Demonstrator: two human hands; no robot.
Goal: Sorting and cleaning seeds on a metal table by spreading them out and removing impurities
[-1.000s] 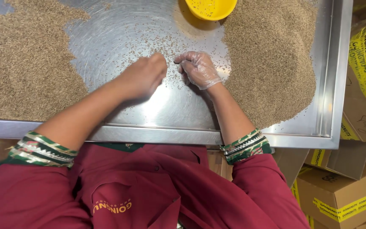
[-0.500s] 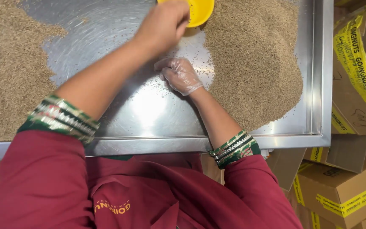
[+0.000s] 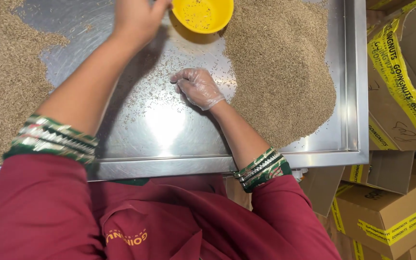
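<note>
Left hand (image 3: pixel 138 19) is reaching far, fingers seemingly pinching the yellow bowl (image 3: pixel 203 14) at its rim. Gloved right hand (image 3: pixel 196 86), fingers loosely curled, is resting on scattered seeds (image 3: pixel 155 91). Seed heaps (image 3: pixel 280 72) are flanking the steel tabletop (image 3: pixel 169 130); cardboard boxes (image 3: pixel 386 216) are sitting right.

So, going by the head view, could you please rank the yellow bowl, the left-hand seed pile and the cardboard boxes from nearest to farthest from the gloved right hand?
From the right hand:
1. Yellow bowl, just above it.
2. Left seed pile, across the tray.
3. Cardboard boxes, lower right, off the tray.
</note>
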